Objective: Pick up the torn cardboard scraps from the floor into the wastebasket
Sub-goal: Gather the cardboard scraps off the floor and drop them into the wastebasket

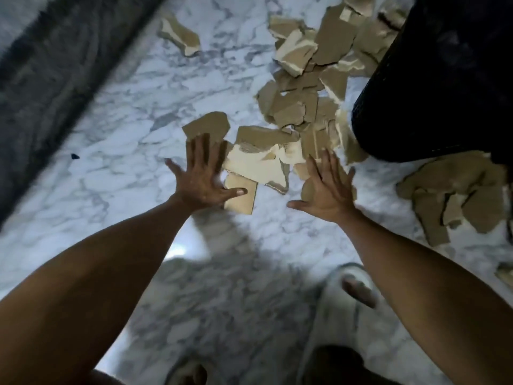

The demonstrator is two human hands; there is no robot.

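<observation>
— Looking down at a white, grey-veined marble floor (116, 151). Seeing torn brown cardboard scraps (302, 87) strewn across it, piling thickest against the black mesh wastebasket (433, 87) standing at the far right.

— Asking about the hands.

— Reaching out with both, bare arms stretched forward. Spreading the left hand (201, 173) flat, fingers straight and apart, holding nothing; resting the fingers over a brown torn scrap (206, 126) and the thumb across a small rectangular brown cardboard piece (241, 195). Fanning the right hand (329, 187) open too, fingers straight and splayed, gripping nothing, lying over the near edge of the heap.

— Lying between the two hands?

— Showing a large scrap with its pale peeled inner layer up (255, 162), overlapping the rectangular piece. Not telling whether the palms are pressing down or hovering just above, blurring too much.

— Lying elsewhere?

— Sitting alone toward the far edge of the floor, one brown-and-cream scrap (180, 34), well apart from the heap. Clustering at the right edge, beside the wastebasket's base, a second group of brown scraps (455, 195). Running along the left edge, a dark grey fuzzy rug (55, 65). Lying near that rug, a tiny dark fleck (75, 156). Standing at the near edge, a foot in a pale slipper (352, 290).
</observation>
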